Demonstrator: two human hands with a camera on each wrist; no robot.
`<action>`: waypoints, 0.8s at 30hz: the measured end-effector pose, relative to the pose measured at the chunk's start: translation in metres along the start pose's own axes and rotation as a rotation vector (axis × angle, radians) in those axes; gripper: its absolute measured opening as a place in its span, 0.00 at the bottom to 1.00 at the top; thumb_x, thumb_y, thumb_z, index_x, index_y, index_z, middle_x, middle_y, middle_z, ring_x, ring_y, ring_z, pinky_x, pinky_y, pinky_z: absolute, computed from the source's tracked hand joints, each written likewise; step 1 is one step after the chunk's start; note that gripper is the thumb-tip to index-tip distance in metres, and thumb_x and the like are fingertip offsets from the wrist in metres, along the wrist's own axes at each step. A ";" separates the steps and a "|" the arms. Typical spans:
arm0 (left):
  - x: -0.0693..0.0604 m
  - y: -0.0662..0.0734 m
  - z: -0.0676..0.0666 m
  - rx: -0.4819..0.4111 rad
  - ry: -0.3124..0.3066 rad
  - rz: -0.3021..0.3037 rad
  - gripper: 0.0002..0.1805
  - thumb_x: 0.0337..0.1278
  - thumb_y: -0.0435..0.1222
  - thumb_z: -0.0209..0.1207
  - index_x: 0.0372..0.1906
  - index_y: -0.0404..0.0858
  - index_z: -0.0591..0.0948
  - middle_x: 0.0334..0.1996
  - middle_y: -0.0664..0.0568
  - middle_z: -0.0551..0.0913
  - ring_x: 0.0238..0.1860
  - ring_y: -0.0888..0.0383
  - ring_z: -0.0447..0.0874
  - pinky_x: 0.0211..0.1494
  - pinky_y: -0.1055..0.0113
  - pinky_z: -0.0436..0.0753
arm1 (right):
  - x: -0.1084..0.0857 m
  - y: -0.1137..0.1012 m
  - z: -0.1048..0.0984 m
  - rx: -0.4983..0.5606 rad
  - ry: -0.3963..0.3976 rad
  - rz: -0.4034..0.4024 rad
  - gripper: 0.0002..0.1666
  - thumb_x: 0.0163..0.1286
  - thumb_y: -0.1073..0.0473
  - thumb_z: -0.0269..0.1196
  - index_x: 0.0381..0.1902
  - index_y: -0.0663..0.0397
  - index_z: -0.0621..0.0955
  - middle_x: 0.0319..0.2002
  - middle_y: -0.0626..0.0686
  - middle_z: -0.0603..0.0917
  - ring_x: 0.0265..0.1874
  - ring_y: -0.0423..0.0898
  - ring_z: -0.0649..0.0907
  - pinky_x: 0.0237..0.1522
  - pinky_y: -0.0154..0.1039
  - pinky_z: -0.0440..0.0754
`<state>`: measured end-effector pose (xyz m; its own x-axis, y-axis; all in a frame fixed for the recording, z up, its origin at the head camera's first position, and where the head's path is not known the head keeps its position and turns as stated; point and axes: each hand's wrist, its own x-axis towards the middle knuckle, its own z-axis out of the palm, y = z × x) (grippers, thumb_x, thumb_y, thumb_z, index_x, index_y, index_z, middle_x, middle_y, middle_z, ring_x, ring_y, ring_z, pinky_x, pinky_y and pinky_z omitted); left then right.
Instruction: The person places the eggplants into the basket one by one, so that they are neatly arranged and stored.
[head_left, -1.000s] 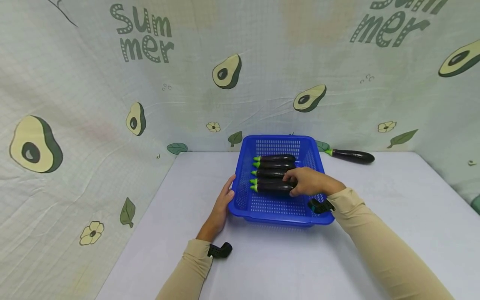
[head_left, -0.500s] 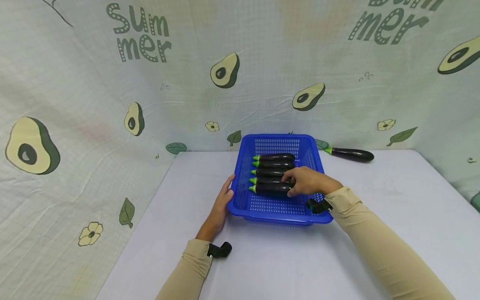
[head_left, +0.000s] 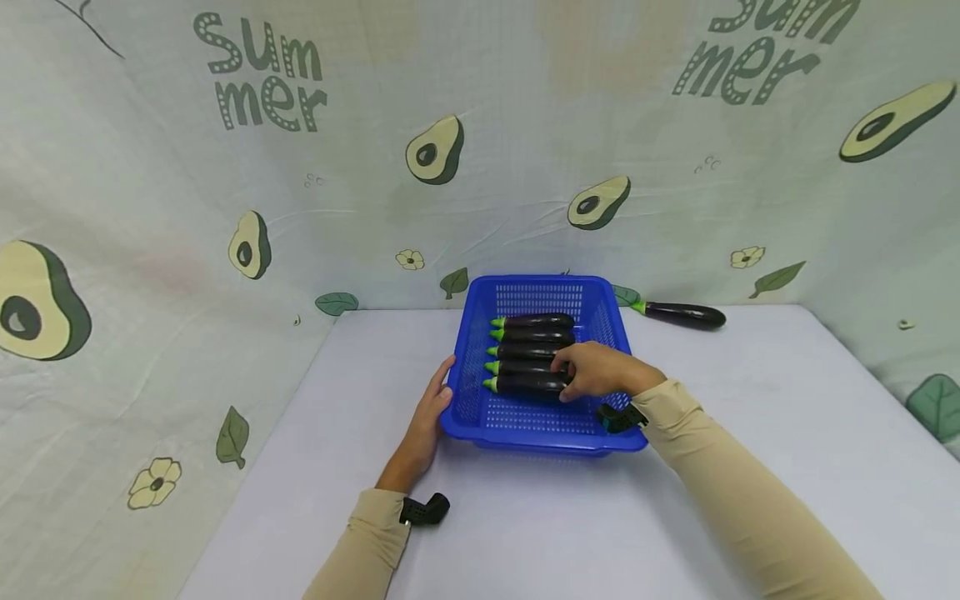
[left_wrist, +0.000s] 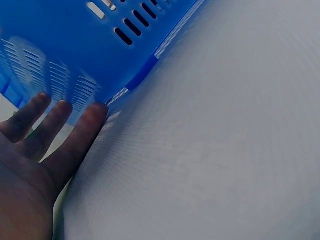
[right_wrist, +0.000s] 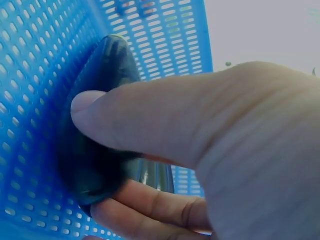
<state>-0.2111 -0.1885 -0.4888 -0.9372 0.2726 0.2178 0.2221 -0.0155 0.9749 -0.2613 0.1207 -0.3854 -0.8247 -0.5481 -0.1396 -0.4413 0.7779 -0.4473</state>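
Note:
A blue plastic basket [head_left: 558, 440] with slotted walls stands on the table. Several dark purple eggplants with green stems lie inside it in a row, stems to the left. My right hand [head_left: 600, 369] reaches over the basket's right side and grips the blunt end of the nearest eggplant [head_left: 525, 383]. In the right wrist view the thumb lies along that eggplant [right_wrist: 95, 165], fingers on its other side. My left hand [head_left: 426, 417] is at the basket's left side, its extended fingers [left_wrist: 82, 130] against the outer wall [left_wrist: 65, 60].
One more eggplant [head_left: 684, 315] lies outside the basket, at the back right of the white table [head_left: 510, 533]. Behind the table hangs a pale cloth [head_left: 517, 167] printed with avocados. Each wrist carries a black band with a camera [head_left: 427, 509].
The head view has shifted, so everything sits slightly further left. The gap between the two nearest eggplants has widened a little. Both hands keep their places at the basket.

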 end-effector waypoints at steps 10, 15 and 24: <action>-0.001 0.000 -0.002 -0.013 -0.013 0.000 0.30 0.75 0.51 0.40 0.79 0.62 0.54 0.79 0.56 0.46 0.78 0.51 0.43 0.75 0.40 0.43 | 0.000 0.001 0.001 0.044 0.013 -0.007 0.26 0.61 0.58 0.73 0.57 0.58 0.81 0.43 0.59 0.84 0.39 0.50 0.82 0.43 0.49 0.82; -0.002 -0.003 0.001 -0.013 -0.015 -0.008 0.30 0.76 0.51 0.39 0.79 0.61 0.54 0.80 0.56 0.46 0.78 0.51 0.42 0.75 0.40 0.41 | -0.006 0.007 -0.006 0.158 0.104 -0.075 0.24 0.64 0.55 0.72 0.55 0.59 0.82 0.40 0.54 0.85 0.40 0.48 0.83 0.46 0.49 0.82; -0.002 0.001 -0.001 0.000 -0.004 0.006 0.30 0.76 0.51 0.39 0.79 0.60 0.54 0.80 0.57 0.47 0.78 0.52 0.42 0.76 0.41 0.41 | -0.029 0.044 -0.043 0.431 0.336 -0.057 0.25 0.72 0.51 0.65 0.59 0.62 0.78 0.49 0.60 0.83 0.43 0.54 0.84 0.44 0.47 0.85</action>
<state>-0.2095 -0.1904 -0.4883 -0.9347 0.2765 0.2231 0.2273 -0.0172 0.9737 -0.2720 0.1835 -0.3633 -0.9025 -0.4023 0.1536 -0.3617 0.5146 -0.7774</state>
